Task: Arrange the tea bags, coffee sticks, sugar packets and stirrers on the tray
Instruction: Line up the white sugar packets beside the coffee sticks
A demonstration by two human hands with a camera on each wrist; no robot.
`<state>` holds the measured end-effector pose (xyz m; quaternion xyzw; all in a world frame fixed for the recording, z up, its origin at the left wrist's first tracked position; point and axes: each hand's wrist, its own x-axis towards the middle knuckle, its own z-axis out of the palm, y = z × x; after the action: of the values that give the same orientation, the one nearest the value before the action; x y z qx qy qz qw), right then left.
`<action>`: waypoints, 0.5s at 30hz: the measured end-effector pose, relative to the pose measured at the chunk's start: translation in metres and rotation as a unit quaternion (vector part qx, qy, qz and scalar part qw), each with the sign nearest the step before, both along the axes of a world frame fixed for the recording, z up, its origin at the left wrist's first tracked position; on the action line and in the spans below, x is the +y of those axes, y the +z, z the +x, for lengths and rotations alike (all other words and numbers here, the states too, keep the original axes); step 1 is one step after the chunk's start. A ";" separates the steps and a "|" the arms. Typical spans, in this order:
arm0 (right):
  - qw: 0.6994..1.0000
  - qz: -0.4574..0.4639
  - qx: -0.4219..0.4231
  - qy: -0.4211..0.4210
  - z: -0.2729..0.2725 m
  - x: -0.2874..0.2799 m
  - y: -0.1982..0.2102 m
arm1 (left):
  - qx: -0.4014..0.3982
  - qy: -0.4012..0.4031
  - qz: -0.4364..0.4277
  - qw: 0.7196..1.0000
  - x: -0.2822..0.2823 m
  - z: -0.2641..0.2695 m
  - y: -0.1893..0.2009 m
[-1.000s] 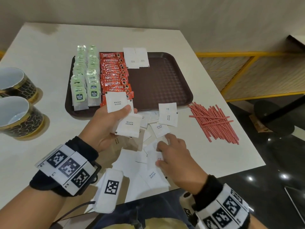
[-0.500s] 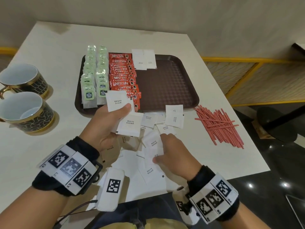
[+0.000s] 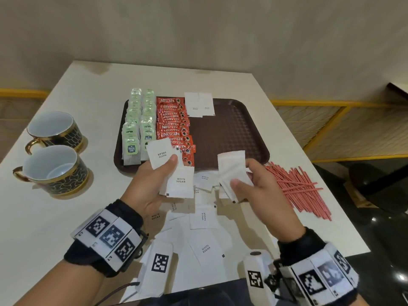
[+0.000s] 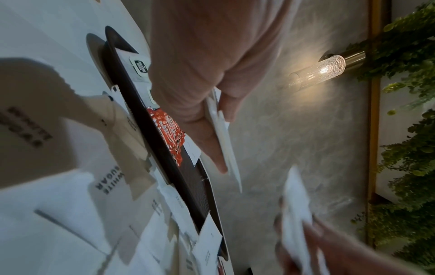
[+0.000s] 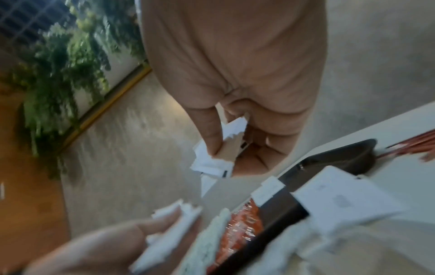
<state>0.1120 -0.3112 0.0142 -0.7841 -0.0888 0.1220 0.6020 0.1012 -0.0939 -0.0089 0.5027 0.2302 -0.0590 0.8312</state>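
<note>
**A:** How do those flat white paper sugar packets [image 3: 180,181] handle? The left hand [image 3: 148,186] has a fanned bunch, thumb pressed on the top one, fingers [image 4: 213,148] curled underneath. The right hand [image 3: 257,191] pinches a few more [image 3: 231,171] between thumb and fingers.

**B:** I reckon they're light, thin and a bit slick against each other, so a stack can slide apart. Best bet is pinching across the flat faces near the middle, not by a crimped edge. They'd crease before they'd break.

**A:** And where's everything else?

**B:** Loose packets [image 3: 204,217] are scattered on the pale matte surface [image 3: 66,217] in front of the dark brown textured plastic tray [image 3: 231,133]. The tray holds green tea bags [image 3: 139,124], red coffee sticks [image 3: 173,122] and two sugar packets [image 3: 199,104] at the far edge. The thin red stirrers [image 3: 298,188] lie in a heap right of it, still off the tray.

**A:** Room?

**B:** Two black-and-gold patterned cups [image 3: 55,164] to the left, plain beige wall behind, a yellow railing to the side, glossy dark floor.
</note>
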 end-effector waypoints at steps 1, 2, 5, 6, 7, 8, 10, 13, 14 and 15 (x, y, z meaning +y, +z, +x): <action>0.999 0.043 0.019 0.019 0.002 0.005 0.007 | -0.003 -0.001 -0.008 1.000 -0.003 0.001 0.001; 0.996 0.067 0.035 0.041 0.003 0.011 0.012 | -0.008 -0.002 -0.021 1.000 -0.006 0.002 0.004; 0.996 0.041 0.012 0.073 0.007 0.032 0.011 | -0.025 -0.004 -0.067 0.997 -0.017 0.006 0.012; 0.997 0.020 -0.012 0.068 0.008 0.038 0.008 | -0.028 -0.006 -0.083 0.996 -0.019 0.007 0.016; 0.998 0.004 -0.029 0.062 0.010 0.042 0.006 | -0.029 -0.011 -0.100 0.995 -0.019 0.008 0.018; 0.998 -0.003 -0.037 0.055 0.012 0.045 0.006 | -0.027 -0.015 -0.117 0.993 -0.018 0.008 0.021; 0.999 0.000 -0.034 0.039 0.016 0.048 0.006 | -0.017 -0.019 -0.155 0.988 -0.013 0.008 0.024; 1.000 0.012 -0.022 0.012 0.019 0.052 0.006 | -0.032 -0.049 -0.160 0.985 -0.006 0.005 0.027; 1.000 0.016 -0.018 0.005 0.020 0.053 0.005 | -0.041 -0.057 -0.133 0.989 -0.006 0.004 0.027; 1.000 0.020 -0.012 -0.001 0.021 0.055 0.004 | -0.045 -0.060 -0.102 0.992 -0.006 0.003 0.026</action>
<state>0.1333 -0.2567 0.0183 -0.7733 -0.0979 0.1101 0.6167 0.1043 -0.0996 0.0169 0.4300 0.1542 -0.1095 0.8828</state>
